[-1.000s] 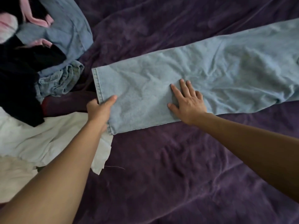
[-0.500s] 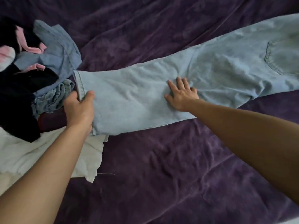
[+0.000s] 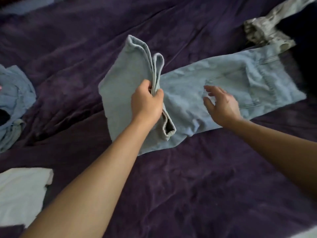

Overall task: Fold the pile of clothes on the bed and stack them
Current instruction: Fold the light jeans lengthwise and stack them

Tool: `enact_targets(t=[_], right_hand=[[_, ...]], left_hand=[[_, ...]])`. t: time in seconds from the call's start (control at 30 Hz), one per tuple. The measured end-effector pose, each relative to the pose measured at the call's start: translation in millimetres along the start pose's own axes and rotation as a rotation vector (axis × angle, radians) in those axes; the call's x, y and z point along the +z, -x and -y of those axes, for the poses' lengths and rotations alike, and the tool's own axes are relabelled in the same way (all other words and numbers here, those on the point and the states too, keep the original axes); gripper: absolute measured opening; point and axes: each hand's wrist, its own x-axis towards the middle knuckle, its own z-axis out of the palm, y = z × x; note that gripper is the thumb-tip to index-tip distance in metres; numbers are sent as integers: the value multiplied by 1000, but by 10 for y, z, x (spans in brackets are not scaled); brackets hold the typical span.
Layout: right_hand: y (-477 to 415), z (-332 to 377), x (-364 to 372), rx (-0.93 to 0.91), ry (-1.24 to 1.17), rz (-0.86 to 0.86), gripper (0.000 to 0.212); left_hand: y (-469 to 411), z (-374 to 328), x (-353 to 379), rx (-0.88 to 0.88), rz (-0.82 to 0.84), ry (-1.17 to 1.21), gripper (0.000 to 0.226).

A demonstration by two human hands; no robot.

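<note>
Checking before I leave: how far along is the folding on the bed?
Nothing stacked in view; a white garment lies flat, maybe folded. In hand: left hand grips the jeans by the hems, mid-fold, right hand open over them. Left: crumpled blue denim, a patterned garment.

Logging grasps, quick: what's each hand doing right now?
Left hand: grips the jeans hems.
Right hand: open, holding nothing.

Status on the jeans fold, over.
Left hand grips jeans hem, leg end lifted. Right hand open over seat. Patterned garment by waistband, not blocking.
</note>
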Motion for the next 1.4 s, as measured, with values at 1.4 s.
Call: enact_targets(t=[1.4], right_hand=[[-24, 1817, 976, -88, -227, 629, 49]], left_hand=[[534, 1995, -1320, -413, -268, -437, 29]])
